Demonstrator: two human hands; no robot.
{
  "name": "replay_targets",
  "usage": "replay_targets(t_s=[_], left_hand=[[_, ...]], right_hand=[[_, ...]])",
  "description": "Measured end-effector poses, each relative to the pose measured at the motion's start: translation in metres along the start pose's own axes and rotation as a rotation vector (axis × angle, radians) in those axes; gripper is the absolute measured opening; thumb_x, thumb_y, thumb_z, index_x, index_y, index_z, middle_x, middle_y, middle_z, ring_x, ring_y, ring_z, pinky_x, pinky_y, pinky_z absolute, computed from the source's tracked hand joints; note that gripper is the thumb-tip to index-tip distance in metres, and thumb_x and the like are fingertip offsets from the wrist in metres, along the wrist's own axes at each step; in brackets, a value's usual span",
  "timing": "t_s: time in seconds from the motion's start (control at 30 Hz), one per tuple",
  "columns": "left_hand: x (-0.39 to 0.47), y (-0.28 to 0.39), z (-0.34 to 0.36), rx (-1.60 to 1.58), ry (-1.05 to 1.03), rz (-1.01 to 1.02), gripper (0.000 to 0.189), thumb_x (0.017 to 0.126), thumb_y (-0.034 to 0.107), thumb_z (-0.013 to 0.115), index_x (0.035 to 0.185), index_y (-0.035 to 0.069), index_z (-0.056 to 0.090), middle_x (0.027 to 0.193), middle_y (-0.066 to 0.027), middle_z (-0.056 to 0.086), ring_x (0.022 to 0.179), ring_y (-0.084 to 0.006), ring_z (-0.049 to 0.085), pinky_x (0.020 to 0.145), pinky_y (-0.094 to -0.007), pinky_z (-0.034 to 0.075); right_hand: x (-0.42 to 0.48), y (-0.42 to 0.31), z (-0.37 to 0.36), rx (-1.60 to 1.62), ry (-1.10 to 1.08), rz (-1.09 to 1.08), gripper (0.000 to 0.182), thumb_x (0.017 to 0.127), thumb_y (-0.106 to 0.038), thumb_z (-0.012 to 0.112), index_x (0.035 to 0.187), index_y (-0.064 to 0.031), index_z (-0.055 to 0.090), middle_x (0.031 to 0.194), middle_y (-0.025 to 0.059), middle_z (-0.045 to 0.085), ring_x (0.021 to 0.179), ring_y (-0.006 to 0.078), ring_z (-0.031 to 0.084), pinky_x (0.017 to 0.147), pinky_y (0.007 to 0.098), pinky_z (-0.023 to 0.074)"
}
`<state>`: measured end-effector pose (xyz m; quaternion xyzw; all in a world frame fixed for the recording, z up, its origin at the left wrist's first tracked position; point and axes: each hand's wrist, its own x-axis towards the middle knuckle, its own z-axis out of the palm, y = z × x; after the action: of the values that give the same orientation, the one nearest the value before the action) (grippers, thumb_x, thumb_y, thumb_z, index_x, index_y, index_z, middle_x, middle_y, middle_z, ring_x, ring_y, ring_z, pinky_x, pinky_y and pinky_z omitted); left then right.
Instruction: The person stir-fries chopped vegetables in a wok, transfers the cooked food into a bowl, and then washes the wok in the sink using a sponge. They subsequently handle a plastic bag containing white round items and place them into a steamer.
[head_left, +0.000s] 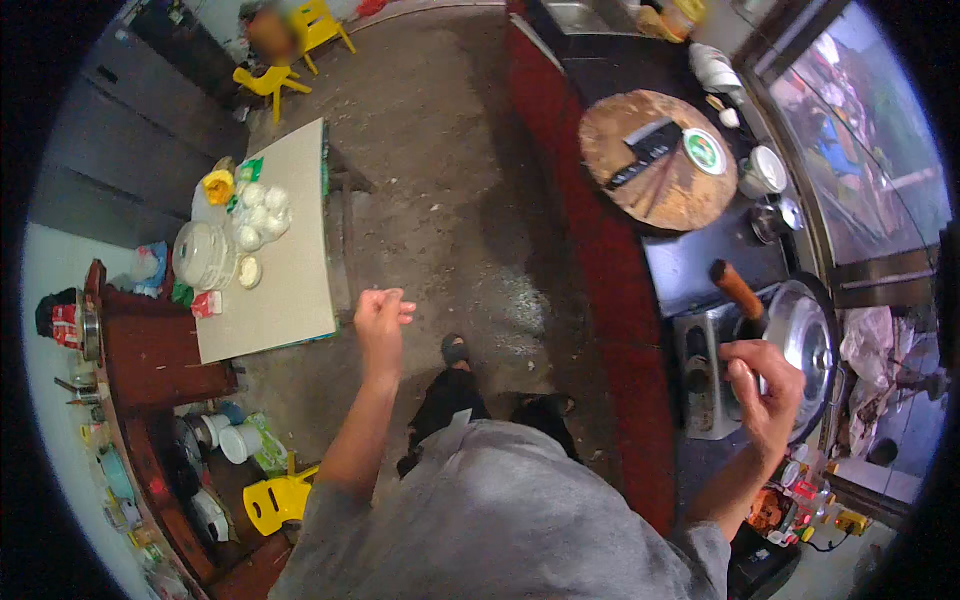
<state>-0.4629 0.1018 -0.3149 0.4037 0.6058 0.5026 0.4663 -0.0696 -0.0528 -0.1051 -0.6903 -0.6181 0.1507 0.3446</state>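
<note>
My left hand (382, 322) hangs over the floor, right of the pale-topped table, with loosely bent fingers and nothing visible in it. Above the gas stove (709, 416) on the dark counter is my right hand (766, 386), fingers curled and pointing left. Whether it touches the stove or pinches something small cannot be made out. Just beyond and to its right sits a pan with a domed metal lid (806, 337), partly covered by the hand. A brown wooden handle (735, 289) sticks up beside the lid.
A round wooden chopping board (679, 199) holds a cleaver (649, 154), chopsticks (654, 184) and a white-and-green lid (703, 151). Bagged white round items (262, 214) lie on the table (292, 300). Behind are yellow chairs (322, 30) and a person. Bottles (806, 495) crowd the counter's near end.
</note>
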Motion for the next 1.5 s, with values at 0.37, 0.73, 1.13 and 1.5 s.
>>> replay_targets(t_s=[0.37, 0.73, 1.13, 1.5], left_hand=[[0.069, -0.015, -0.21, -0.195, 0.356, -0.217, 0.019, 0.095, 0.018, 0.053, 0.102, 0.001, 0.056, 0.096, -0.0116, 0.063, 0.066, -0.018, 0.066, 0.056, -0.0275, 0.051], [0.097, -0.03, -0.312, -0.19, 0.618, -0.29, 0.021, 0.094, 0.014, 0.053, 0.109, 0.0, 0.057, 0.068, -0.0104, 0.062, 0.051, -0.0147, 0.058, 0.046, -0.0255, 0.046], [0.307, -0.036, -0.387, -0.196, 0.596, -0.396, 0.022, 0.095, 0.021, 0.054, 0.102, 0.001, 0.064, 0.07, -0.0083, 0.064, 0.055, -0.0119, 0.059, 0.05, -0.0234, 0.047], [0.393, -0.089, -0.426, -0.012, 0.6, -0.563, 0.022, 0.093, 0.02, 0.054, 0.102, 0.001, 0.062, 0.074, -0.01, 0.065, 0.056, -0.0149, 0.062, 0.051, -0.028, 0.049]], right_hand=[[0.139, -0.11, 0.317, 0.06, -0.515, -0.39, 0.024, 0.086, 0.002, 0.054, 0.107, -0.0018, 0.064, 0.099, 0.0172, 0.066, 0.093, 0.0358, 0.064, 0.079, 0.0388, 0.0512], [0.215, -0.204, 0.613, 0.232, -1.214, -0.641, 0.022, 0.087, -0.013, 0.056, 0.105, -0.0086, 0.068, 0.091, 0.0182, 0.068, 0.086, 0.0357, 0.065, 0.077, 0.0407, 0.052], [0.329, -0.284, 0.948, 0.237, -0.849, -0.461, 0.024, 0.087, -0.017, 0.06, 0.105, -0.0036, 0.066, 0.1, 0.0155, 0.067, 0.081, 0.0304, 0.065, 0.075, 0.0392, 0.0532], [0.376, -0.312, 1.045, 0.182, -0.864, -0.413, 0.02, 0.083, -0.013, 0.062, 0.1, -0.0039, 0.059, 0.096, 0.0191, 0.064, 0.085, 0.0374, 0.064, 0.075, 0.0439, 0.0517]])
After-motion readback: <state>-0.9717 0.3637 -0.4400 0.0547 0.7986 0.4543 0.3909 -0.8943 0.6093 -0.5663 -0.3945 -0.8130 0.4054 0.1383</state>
